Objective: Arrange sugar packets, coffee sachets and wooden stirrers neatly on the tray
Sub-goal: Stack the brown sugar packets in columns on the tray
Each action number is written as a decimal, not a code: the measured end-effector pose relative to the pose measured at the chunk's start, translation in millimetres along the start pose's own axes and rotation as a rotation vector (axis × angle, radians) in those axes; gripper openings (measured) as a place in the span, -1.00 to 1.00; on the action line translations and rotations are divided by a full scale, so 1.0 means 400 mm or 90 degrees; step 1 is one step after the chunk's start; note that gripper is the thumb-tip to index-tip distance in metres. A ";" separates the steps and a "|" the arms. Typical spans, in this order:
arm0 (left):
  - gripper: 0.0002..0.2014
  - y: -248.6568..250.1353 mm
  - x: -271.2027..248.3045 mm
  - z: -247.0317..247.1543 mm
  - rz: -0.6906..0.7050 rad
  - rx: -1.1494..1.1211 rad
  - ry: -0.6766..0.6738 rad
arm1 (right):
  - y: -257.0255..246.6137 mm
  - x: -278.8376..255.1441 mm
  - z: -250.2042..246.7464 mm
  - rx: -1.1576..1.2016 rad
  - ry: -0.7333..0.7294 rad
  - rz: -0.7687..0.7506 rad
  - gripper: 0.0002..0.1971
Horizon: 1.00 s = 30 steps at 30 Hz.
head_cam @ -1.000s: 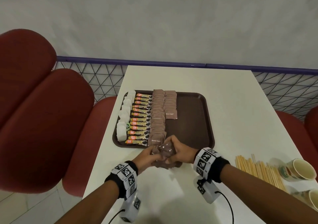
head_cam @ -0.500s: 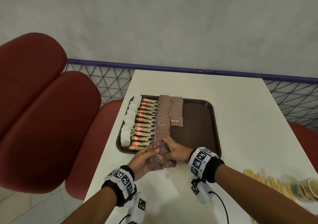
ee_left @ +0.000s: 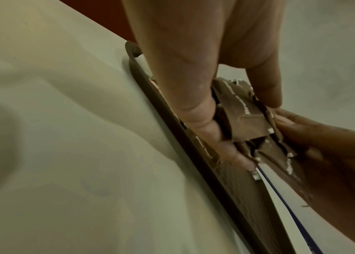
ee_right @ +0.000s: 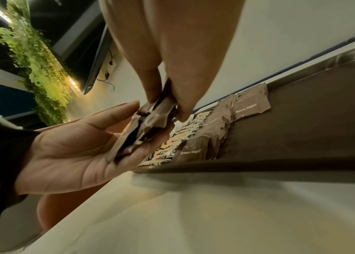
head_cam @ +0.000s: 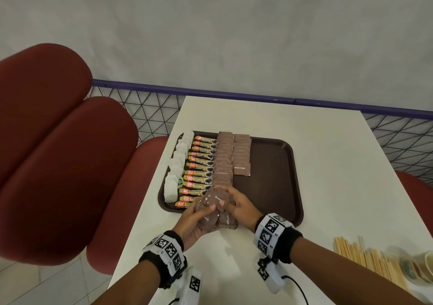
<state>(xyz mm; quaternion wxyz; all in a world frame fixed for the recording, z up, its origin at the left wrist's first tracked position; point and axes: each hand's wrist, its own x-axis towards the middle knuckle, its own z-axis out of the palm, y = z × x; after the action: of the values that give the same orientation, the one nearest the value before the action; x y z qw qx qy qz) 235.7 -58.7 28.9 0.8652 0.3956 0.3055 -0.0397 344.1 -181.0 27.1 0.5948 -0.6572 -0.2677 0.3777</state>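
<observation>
Left hand (head_cam: 191,220) cupped palm-up under loose brown sugar packets (head_cam: 214,207) at the tray (head_cam: 276,178) near edge — right hand (head_cam: 241,207) pinching one, probably to extend the short row.

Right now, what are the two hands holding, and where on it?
A loose bunch of brown sugar packets. The left hand cradles it from below in palm and fingers; the right hand pinches the packets at the bunch's top edge.
</observation>
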 end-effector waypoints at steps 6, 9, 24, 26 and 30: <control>-0.50 -0.001 0.008 0.008 0.010 0.047 0.023 | 0.009 0.011 0.001 0.026 0.066 0.013 -0.75; -0.51 0.001 0.012 0.008 0.022 0.072 0.020 | 0.013 0.012 0.003 0.028 0.074 0.023 -0.79; -0.53 0.016 0.028 -0.004 0.026 0.074 0.033 | -0.048 0.055 -0.125 0.040 0.262 0.081 -0.92; -0.51 0.018 0.029 -0.010 0.026 0.074 0.043 | -0.046 0.072 -0.155 -0.030 0.294 0.106 -0.94; -0.50 0.027 0.028 -0.028 0.031 0.072 0.055 | -0.032 0.118 -0.221 -0.274 0.306 0.163 -0.97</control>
<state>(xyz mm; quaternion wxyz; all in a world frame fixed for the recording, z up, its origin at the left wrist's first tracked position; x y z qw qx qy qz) 242.7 -41.5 24.3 0.8282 0.4523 0.3304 -0.0186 444.3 -192.4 31.8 0.4364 -0.8661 -0.1087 0.2182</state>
